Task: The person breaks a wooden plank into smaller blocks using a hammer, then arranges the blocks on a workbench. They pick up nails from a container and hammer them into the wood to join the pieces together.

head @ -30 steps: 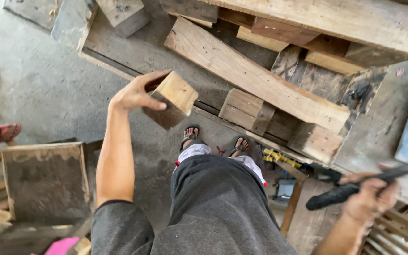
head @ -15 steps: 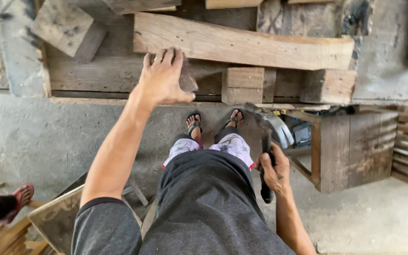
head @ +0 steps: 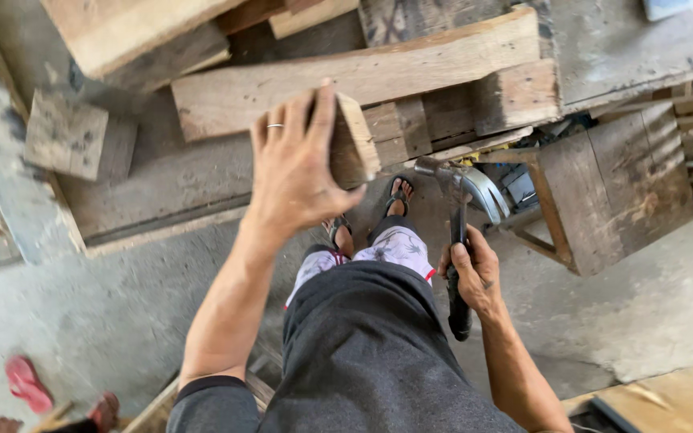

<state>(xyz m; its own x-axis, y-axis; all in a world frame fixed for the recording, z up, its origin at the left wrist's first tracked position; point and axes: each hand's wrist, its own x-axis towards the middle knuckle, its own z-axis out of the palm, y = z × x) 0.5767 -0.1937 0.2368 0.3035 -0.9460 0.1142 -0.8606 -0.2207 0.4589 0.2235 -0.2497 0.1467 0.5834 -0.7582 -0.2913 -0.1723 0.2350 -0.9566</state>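
1. Two hands are in my view, and I place everything else against the long plank (head: 362, 76) that lies across the heap of timber.
2. My left hand (head: 298, 164) is closed over a short wooden block (head: 353, 144), fingers spread on its upper face and the thumb hooked round its near edge. A ring shows on one finger.
3. That block is raised in front of the plank's near edge, overlapping it from where I look; I cannot tell whether the two touch.
4. My right hand (head: 475, 273) is clenched round the dark handle of a hammer (head: 455, 240), well on the near side of the plank and toward its right end. The hammer's metal head points up toward the plank.
5. Just under the plank's right end sits a square chunk of wood (head: 515, 96), touching it.
6. Nearer than that chunk stands a small wooden stool (head: 611, 188), with a circular saw (head: 495, 188) between it and the hammer head.
7. Off the plank's left end lies a grey, weathered square of board (head: 66, 135).
8. My sandalled feet (head: 399, 192) stand on the concrete just on the near side of the plank.
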